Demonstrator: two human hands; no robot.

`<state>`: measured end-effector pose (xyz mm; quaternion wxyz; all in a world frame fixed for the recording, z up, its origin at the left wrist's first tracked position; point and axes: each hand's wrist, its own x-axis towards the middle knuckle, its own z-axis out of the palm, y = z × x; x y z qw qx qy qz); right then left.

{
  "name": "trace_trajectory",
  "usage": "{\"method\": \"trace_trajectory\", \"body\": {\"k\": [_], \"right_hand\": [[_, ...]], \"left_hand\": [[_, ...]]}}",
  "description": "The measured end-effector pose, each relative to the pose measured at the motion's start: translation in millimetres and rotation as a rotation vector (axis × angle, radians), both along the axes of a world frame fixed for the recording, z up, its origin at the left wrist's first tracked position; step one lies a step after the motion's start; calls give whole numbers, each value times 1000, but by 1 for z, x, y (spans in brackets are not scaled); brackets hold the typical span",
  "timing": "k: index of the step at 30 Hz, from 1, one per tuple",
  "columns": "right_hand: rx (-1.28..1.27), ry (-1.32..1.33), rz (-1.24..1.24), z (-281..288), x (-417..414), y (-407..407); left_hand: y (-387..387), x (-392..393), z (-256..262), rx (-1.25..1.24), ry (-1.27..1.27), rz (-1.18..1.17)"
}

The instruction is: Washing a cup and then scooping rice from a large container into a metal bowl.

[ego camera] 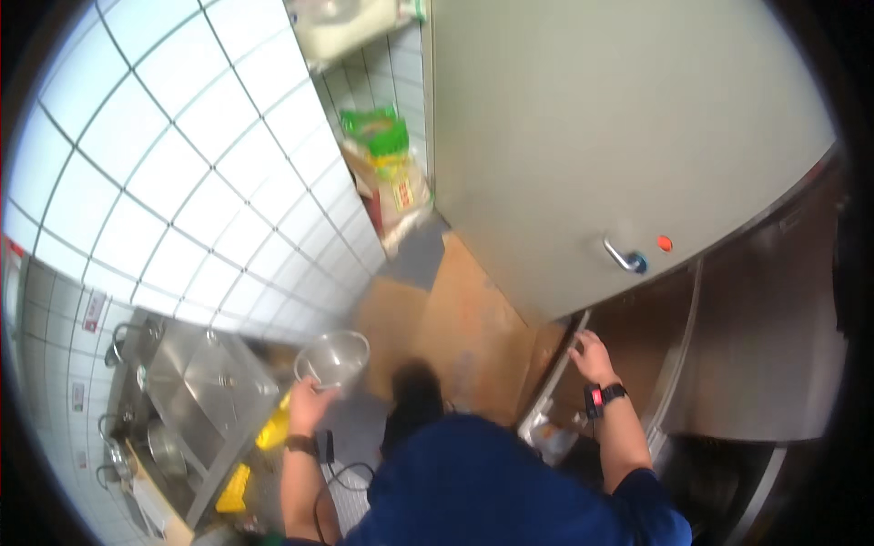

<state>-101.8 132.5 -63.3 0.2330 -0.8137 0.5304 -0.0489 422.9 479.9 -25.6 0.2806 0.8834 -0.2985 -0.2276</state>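
A round metal bowl (332, 360) is held by its rim in my left hand (313, 404), low and left of the middle of the view. I can make out no contents in it. My right hand (591, 356) is raised at the right with bent, parted fingers and nothing in it. It lies near the edge of a brown, glossy cabinet front (635, 334), below the lever handle (625, 256) of a large grey door (580, 136). Whether the fingers touch the edge cannot be told.
Flattened cardboard (471, 321) covers part of the floor. At the left a white tiled wall (205, 164) ends above a steel sink unit (205, 382). Bags (399, 188) fill a shelf recess beside the door. Yellow objects (233, 488) lie by the sink; a cable hangs near my left arm.
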Motion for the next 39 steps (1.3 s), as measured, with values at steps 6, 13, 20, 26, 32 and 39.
{"method": "trace_trajectory", "body": {"k": [6, 13, 20, 26, 32, 39], "right_hand": [[18, -102, 107, 32, 88, -30], [323, -331, 164, 83, 251, -58], [891, -884, -257, 102, 328, -118], [977, -968, -244, 102, 357, -188], [1004, -962, -214, 95, 372, -270], [984, -900, -77, 109, 343, -397]], "left_hand": [[-130, 52, 8, -110, 18, -365], [-272, 87, 74, -52, 13, -671], [-354, 103, 107, -461, -86, -902], [-410, 119, 95, -417, -28, -819], [-477, 140, 60, -232, -112, -857], [-567, 100, 215, -96, -211, -683]]}}
